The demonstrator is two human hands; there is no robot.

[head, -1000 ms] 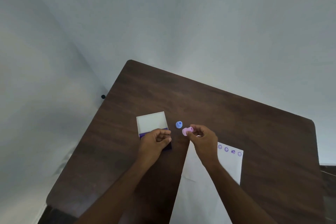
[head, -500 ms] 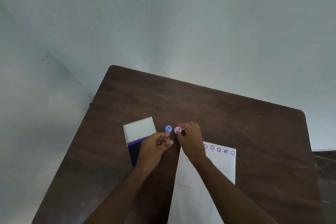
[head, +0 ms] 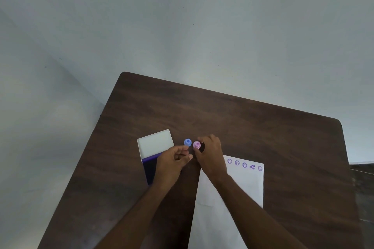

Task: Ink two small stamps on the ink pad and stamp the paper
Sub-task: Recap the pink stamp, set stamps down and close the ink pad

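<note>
Stamps stand side by side on the dark wooden table, just beyond both hands: the blue stamp on the left, upright and free of any fingers, and the pink stamp touching-close on its right. The right hand curls over the pink stamp from the right and near side, its fingertips closed around the stamp's body, so that hand is holding the pink stamp on the tabletop. Whether the stamp's base rests on the wood or is lifted a little cannot be told.

The left hand lies near and left of the stamps, fingers loosely bent inward with thumb and forefinger close together, gripping nothing that shows. It covers the right part of the ink pad, whose dark purple surface shows to the hand's left. The pad's white lid is hinged open and lies flat on the far side of the pad.

White paper lies on the right, near side of the table, partly under the right forearm. Along its far edge runs a row of purple stamped marks, small round faces, one of them darker and smudged. Behind the table is a plain pale wall.
</note>
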